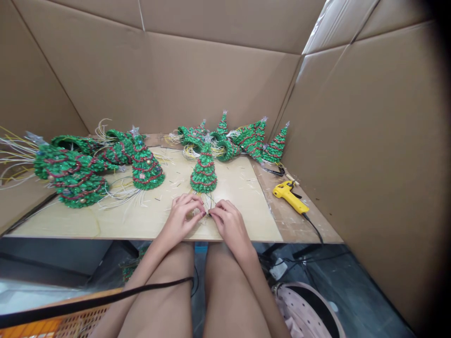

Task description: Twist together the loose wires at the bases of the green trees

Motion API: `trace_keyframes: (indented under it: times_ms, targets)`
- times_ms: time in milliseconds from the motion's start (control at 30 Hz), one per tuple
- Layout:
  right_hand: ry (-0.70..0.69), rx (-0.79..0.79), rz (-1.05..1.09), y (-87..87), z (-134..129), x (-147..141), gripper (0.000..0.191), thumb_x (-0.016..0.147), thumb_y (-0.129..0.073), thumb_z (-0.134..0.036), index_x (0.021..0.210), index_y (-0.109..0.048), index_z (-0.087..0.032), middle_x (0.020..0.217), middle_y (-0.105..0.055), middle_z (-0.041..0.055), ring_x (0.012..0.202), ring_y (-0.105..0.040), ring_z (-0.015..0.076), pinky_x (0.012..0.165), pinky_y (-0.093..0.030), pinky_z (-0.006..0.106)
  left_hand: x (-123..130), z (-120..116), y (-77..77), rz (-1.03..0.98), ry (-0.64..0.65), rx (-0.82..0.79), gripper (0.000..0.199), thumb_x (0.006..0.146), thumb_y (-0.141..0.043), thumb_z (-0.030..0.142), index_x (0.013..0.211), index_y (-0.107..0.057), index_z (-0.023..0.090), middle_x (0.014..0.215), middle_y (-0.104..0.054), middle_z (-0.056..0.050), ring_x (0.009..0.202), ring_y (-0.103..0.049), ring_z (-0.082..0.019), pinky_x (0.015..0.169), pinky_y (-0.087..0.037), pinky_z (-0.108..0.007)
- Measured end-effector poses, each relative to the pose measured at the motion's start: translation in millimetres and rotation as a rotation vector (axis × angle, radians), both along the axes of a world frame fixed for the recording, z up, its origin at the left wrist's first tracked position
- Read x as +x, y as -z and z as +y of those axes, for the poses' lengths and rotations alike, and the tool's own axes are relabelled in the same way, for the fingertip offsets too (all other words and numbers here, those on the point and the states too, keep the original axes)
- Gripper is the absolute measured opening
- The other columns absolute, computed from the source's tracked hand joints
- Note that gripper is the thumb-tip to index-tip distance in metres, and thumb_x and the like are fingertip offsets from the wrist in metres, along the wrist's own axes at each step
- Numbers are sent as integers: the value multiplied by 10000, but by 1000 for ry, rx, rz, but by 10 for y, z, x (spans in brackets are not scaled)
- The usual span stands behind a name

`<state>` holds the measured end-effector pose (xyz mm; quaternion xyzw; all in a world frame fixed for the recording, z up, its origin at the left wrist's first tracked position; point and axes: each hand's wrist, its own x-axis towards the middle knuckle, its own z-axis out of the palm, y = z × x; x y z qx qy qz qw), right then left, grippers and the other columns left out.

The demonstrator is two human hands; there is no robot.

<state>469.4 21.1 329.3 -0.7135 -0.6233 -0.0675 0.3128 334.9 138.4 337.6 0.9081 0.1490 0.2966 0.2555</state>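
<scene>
Standing here by the table, the first thing you notice is the person's bare thighs (158, 293) tucked right up under the edge, with a black cable (105, 298) lying across an orange plastic crate (81, 319) on one side and a dotted pink bag (303, 314) on the other. Both hands are up on the board, the left hand (180, 219) and right hand (230, 226) almost meeting, fingertips pinched together on a bunch of thin pale wires (208, 206) poking out of the base of a small Christmas tree (203, 170). That tree stands upright just ahead of the hands, a cone covered in shiny green wrapping with red tinsel spiralling round it and a little silver star (207, 138) on top.

The table (243, 188) is a light wood sheet with snipped wire bits scattered around, over a scuffed brown top. Off to the right sits a yellow hot glue gun (289, 197) with a black cord (315, 227), no readable branding, and a dark-handled tool (274, 171) too small to make out. More trees lie on their sides in a heap (70, 173) at left, another upright one (146, 166) beside it, and a cluster (225, 138) further back. Big cardboard sheets (197, 80) wall in the whole thing.
</scene>
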Motion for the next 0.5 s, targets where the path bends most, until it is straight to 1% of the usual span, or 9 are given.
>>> trace_keyframes:
  times_ms: [100, 167, 233, 300, 400, 500]
  targets:
    - [21, -32, -45, -15, 2, -20, 167, 897, -490, -149, 861, -646, -196, 854, -566, 54, 833, -519, 182, 743, -430, 290, -3, -4, -13, -14, 17, -25, 131, 878, -538, 274, 810, -622, 200, 998, -601, -41, 993, -528, -207, 922, -343, -370]
    - [38, -40, -65, -20, 2, -27, 177, 897, -480, -136, 840, -637, -192, 839, -566, 53, 818, -516, 180, 737, -427, 288, -7, 6, -18, -55, 41, -75, 136, 876, -537, 275, 808, -624, 195, 985, -589, -48, 985, -528, -205, 914, -360, -361]
    - [63, -36, -69, -16, 4, -27, 193, 891, -471, -119, 818, -637, -187, 825, -568, 56, 800, -516, 183, 725, -425, 290, -12, 20, -15, -159, 56, -162, 134, 871, -536, 275, 805, -611, 185, 958, -575, -55, 971, -532, -202, 896, -389, -342]
    - [72, -8, -18, -1, 7, -19, 212, 885, -460, -104, 812, -643, -182, 820, -576, 59, 800, -526, 184, 724, -429, 291, -15, 26, -7, -270, 52, -239, 121, 861, -545, 272, 799, -595, 181, 922, -565, -53, 951, -540, -194, 874, -412, -319]
    - [53, 124, 213, 31, 4, 10, 225, 882, -450, -108, 918, -657, -187, 851, -602, 52, 822, -561, 168, 744, -448, 276, -19, 33, -2, -357, -2, -265, 119, 850, -560, 276, 780, -589, 184, 907, -572, -45, 936, -550, -184, 869, -422, -308]
    - [94, 312, 560, 61, -18, 68, 270, 878, -466, -175, 1110, -602, -195, 863, -614, 37, 775, -584, 140, 711, -476, 254, -43, 114, -33, -429, -127, -202, 135, 846, -556, 282, 755, -582, 186, 880, -583, -33, 903, -559, -176, 849, -432, -303]
